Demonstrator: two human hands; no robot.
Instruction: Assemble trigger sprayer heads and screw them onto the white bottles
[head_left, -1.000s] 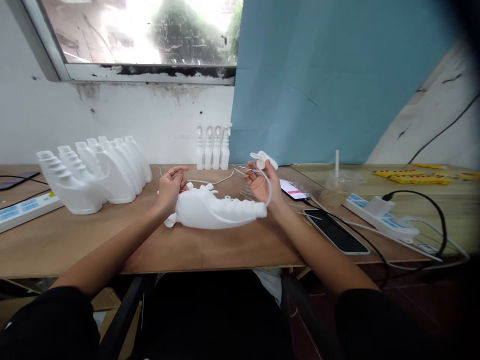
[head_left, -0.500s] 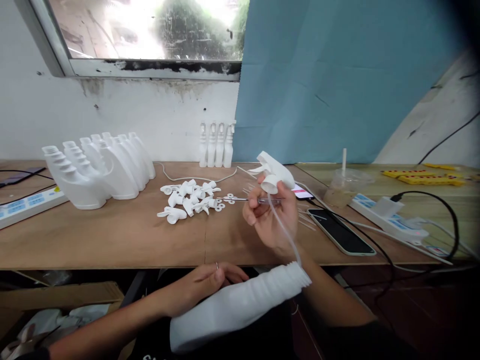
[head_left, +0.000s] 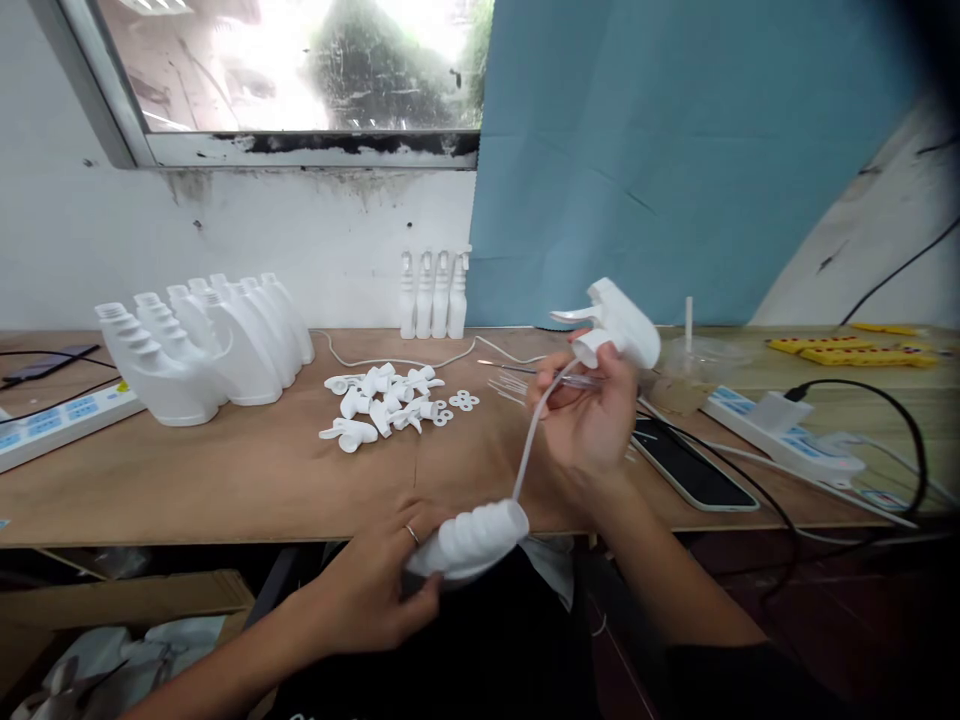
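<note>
My left hand (head_left: 375, 585) grips a white plastic bottle (head_left: 472, 540) by its ribbed neck, held below the table edge over my lap with the mouth pointing up and right. My right hand (head_left: 592, 425) holds a white trigger sprayer head (head_left: 619, 320) above the table. Its clear dip tube (head_left: 532, 440) runs down from the head into the bottle's mouth. A pile of white sprayer heads (head_left: 382, 400) lies on the wooden table (head_left: 247, 470) beyond my hands, with small white washers (head_left: 461, 402) beside it.
Empty white bottles (head_left: 202, 345) stand in a row at the left. Several assembled spray bottles (head_left: 435, 295) line the back wall. A phone (head_left: 694, 470), a plastic cup with a straw (head_left: 686, 375), power strips (head_left: 780, 435) and cables lie at the right.
The bottle came off the table into my lap and my left hand slid up to its neck. My right hand lifted the sprayer head up and to the right.
</note>
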